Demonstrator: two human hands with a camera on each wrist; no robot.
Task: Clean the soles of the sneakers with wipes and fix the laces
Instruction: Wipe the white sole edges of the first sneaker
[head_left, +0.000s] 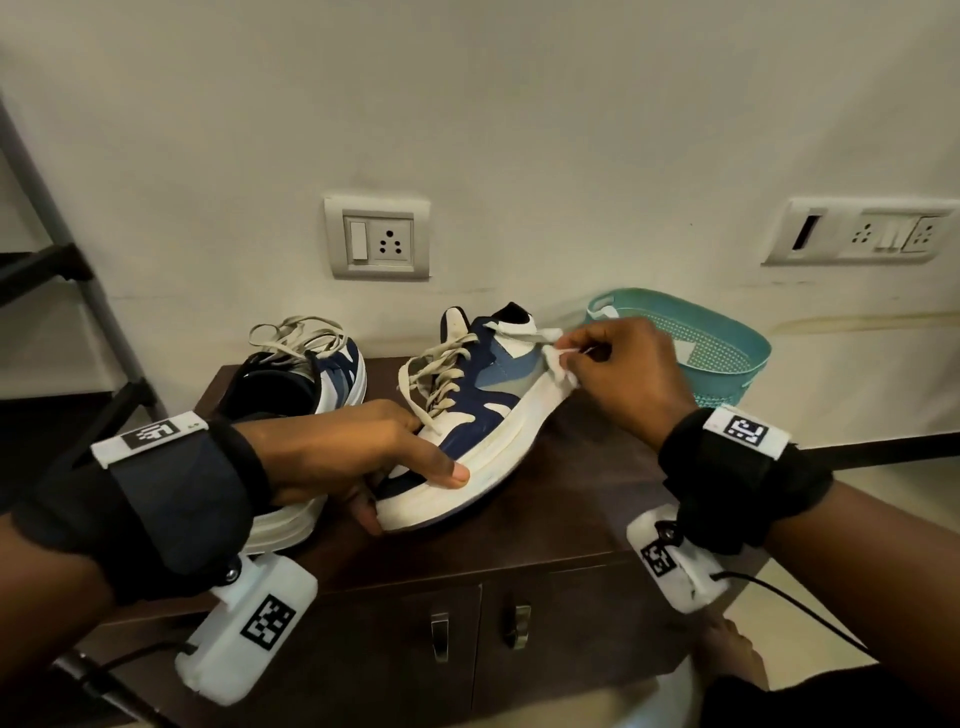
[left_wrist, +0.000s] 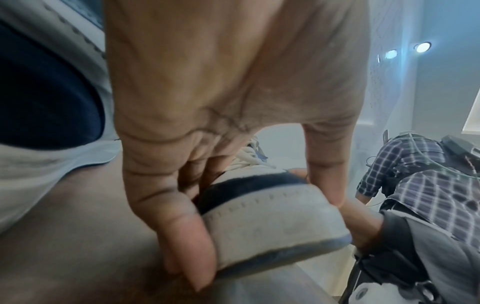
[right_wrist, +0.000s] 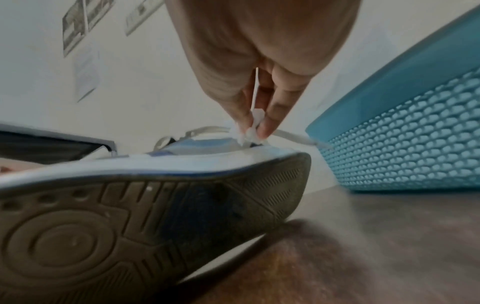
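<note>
Shoe: the sneaker (head_left: 467, 415) sits tilted mid-cabinet (head_left: 571, 493), near its front edge.
Left hand (head_left: 353, 457): grasps the toe.
Right hand (head_left: 618, 374): pinches a wipe (head_left: 558, 364) at the heel.
Handling: likely light, stiff sole; wipe soft, tearable.

You see a sneaker (head_left: 483, 410) of matt cloth panels with a smooth white rubber sole, woven laces (head_left: 441, 374), a crumpled paper wipe (head_left: 561, 366), a perforated plastic basket (head_left: 717, 353), and a dark wood cabinet (head_left: 571, 499).
</note>
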